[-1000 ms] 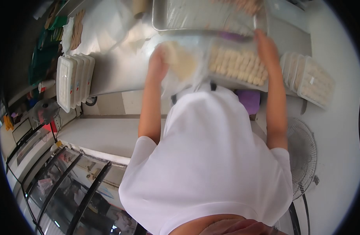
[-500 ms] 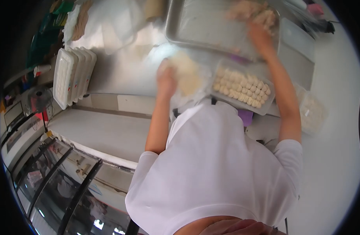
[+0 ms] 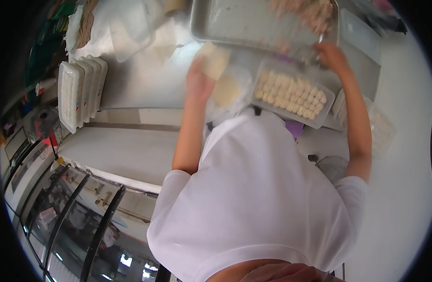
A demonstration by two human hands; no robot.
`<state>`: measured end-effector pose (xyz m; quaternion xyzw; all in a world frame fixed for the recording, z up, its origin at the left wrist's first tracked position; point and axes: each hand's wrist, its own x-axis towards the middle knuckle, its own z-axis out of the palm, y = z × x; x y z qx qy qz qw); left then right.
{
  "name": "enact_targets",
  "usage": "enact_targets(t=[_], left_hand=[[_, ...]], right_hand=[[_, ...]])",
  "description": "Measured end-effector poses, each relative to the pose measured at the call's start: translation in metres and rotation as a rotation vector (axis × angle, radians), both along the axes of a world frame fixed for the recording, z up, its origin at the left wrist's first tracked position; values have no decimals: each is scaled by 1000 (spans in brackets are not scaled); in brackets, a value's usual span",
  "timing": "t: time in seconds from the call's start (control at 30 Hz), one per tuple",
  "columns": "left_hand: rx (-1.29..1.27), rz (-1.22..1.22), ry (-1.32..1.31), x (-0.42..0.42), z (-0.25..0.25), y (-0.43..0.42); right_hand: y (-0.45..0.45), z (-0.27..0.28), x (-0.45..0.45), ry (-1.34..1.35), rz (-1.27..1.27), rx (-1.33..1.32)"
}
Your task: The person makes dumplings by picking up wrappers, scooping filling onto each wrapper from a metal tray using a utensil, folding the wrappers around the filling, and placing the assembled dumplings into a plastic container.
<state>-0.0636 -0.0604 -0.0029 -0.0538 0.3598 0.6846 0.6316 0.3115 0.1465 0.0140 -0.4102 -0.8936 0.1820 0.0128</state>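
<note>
A thin, square, pale yellow dough sheet [image 3: 213,60] lies in my left hand [image 3: 199,81], whose fingers are around its left side. Below it, a stack of similar sheets [image 3: 226,90] rests on white plastic. My right hand [image 3: 332,56] is closed at the lower right edge of the metal tray [image 3: 234,28]; something thin and shiny, blurred, shows at its fingertips. Ground pinkish filling [image 3: 314,16] is heaped in that tray's right corner. Between my hands, nearer my body, a clear plastic box [image 3: 291,96] holds rows of small folded dumplings.
Several lidded plastic boxes [image 3: 82,91] stand on edge at the table's left. More boxes [image 3: 378,124] lean at the right, beside my right forearm. A pale lid or tray [image 3: 360,35] lies right of the metal tray. A fan [image 3: 332,167] is below the table.
My left hand has risen with one sheet, off the stack. My right hand has moved from the filling to the tray's lower right edge.
</note>
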Motion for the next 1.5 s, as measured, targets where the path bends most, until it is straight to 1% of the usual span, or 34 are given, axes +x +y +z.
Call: enact_targets(t=[0.07,0.2,0.23,0.27,0.3,0.33,0.37,0.4,0.43,0.47,0.5,0.57,0.6,0.63,0.67,0.8,0.87,0.9,0.97,1.0,1.03,1.07,1.1,1.13,1.17,1.2,1.23,1.27,1.33,1.37,1.4,1.43,1.47,1.5], left_hand=[[2,-12,8,0,-5,0],[17,17,-22,7,-11,3],[-10,38,-22,9,-14,6],[-4,32,-21,9,-41,6],[30,-65,373,7,-86,2],[63,-153,769,6,-109,1],[67,-137,776,13,-84,8],[-22,-34,428,29,-36,18],[-104,73,76,43,-3,27],[-46,97,65,50,2,34],[37,63,20,55,9,38],[117,36,-16,63,25,48],[99,28,-70,69,34,57],[84,12,-127,72,38,62],[126,-28,-84,75,35,65],[91,-106,-106,75,70,51],[450,-495,460,62,72,38],[459,-504,456,55,65,39],[714,-670,1187,41,50,41],[621,-708,1366,40,68,40],[623,-711,1374,39,60,44],[643,-759,1174,38,44,53],[661,-798,974,39,51,57],[778,-722,1254,38,59,58],[786,-724,1256,39,67,59],[794,-741,1366,40,74,59],[801,-761,1477,42,79,57],[807,-769,1477,48,84,54],[672,-807,1699,66,89,46],[675,-813,1700,72,82,43],[746,-715,1706,77,70,41],[816,-615,1707,80,65,38],[657,-849,1506,76,62,36],[665,-855,1507,72,61,34]], right_hand=[[-14,9,2,27,8,-114],[-35,32,-20,157,14,-138],[-35,45,-31,141,-35,-275],[-35,53,-37,124,-81,-408],[-37,53,-38,127,-82,-400],[-40,49,-41,239,-122,-503],[-40,46,-46,350,-153,-609],[-47,52,-56,351,-132,-605],[-65,64,-67,401,-249,-649],[-80,72,-79,447,-363,-697],[-94,68,-91,442,-334,-703],[-131,45,-106,597,-166,-185],[-145,36,-110,601,-162,-187],[-157,28,-112,455,-136,61],[-163,26,-111,300,-113,311],[-171,43,-97,376,-146,345],[-169,59,-82,570,-199,112],[-168,69,-78,567,-209,121],[-174,86,-73,688,-149,31],[-175,91,-74,693,-151,31],[-176,94,-75,673,-102,46],[-180,97,-76,652,-58,56],[-182,98,-75,657,-62,60],[-184,99,-74,620,-81,60],[-186,101,-71,580,-99,59],[-187,105,-68,582,-104,66],[-189,111,-65,500,-113,63],[-190,118,-61,418,-121,58],[-193,135,-54,363,-131,79],[-193,145,-50,305,-133,98],[-192,159,-45,308,-138,99],[-190,175,-38,223,-159,98],[-190,184,-31,138,-182,97],[-188,185,-24,140,-190,99]])
